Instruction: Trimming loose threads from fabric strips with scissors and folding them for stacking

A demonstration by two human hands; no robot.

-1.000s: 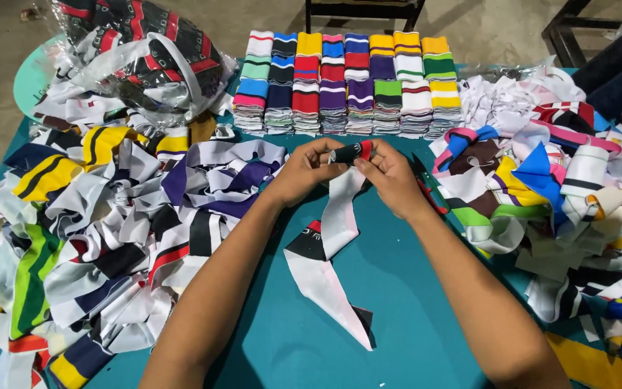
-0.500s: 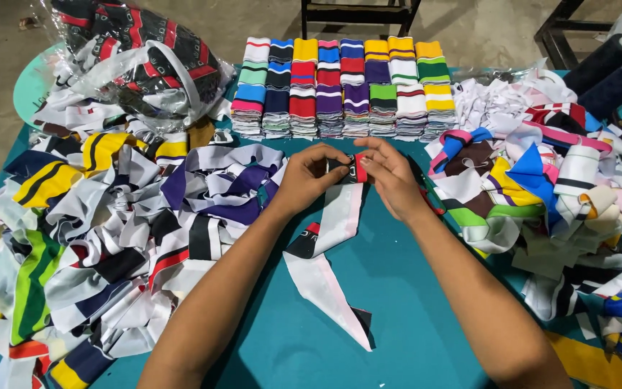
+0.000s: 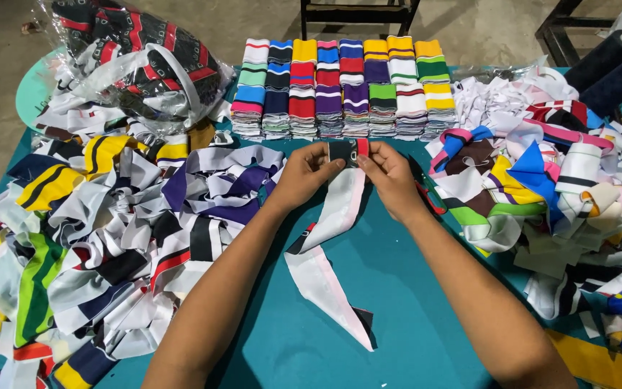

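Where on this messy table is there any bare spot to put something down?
Bare teal table shows only in the middle, around the white strip between the forearms. The left heap, right heap and folded stacks crowd everything else.

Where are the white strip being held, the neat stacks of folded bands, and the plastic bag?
white strip (image 3: 336, 216), head view, on its middle stretch.
folded stacks (image 3: 343, 90), head view, on a purple stack's top.
plastic bag (image 3: 134, 61), head view, on its clear front.

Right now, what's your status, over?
Left hand and right hand pinch the white fabric strip at its dark end. Folded stacks beyond. Nothing blocking.
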